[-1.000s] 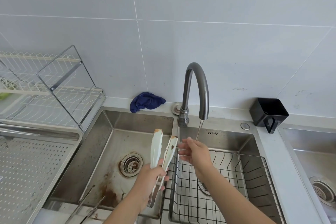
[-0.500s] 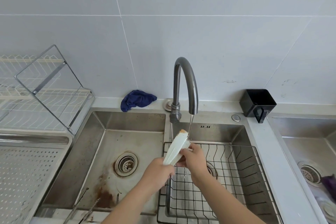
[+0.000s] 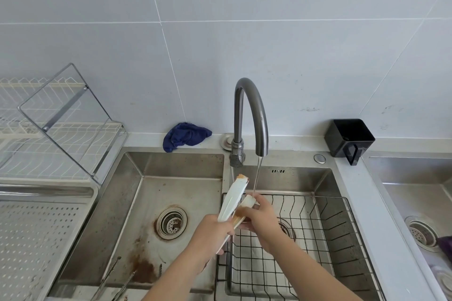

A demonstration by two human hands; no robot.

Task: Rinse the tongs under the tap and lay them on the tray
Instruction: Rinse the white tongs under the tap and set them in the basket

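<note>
Gripping the white tongs point(image 3: 233, 199) by their handle end in your left hand point(image 3: 212, 234), you angle their length up toward the tap point(image 3: 249, 115) while your right hand point(image 3: 260, 219) rubs one arm under the stream, the tray point(image 3: 29, 239) lying far left.

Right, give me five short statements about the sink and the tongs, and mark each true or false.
1. Water is running from the tap. True.
2. The left hand holds the white tongs. True.
3. The tongs already lie on the perforated tray. False: they are held up over the sink, near the water stream.
4. The blue cloth sits in the left basin. False: it lies on the ledge behind the basin, against the wall.
5. A wire basket sits in the basin under the tap. True.
</note>
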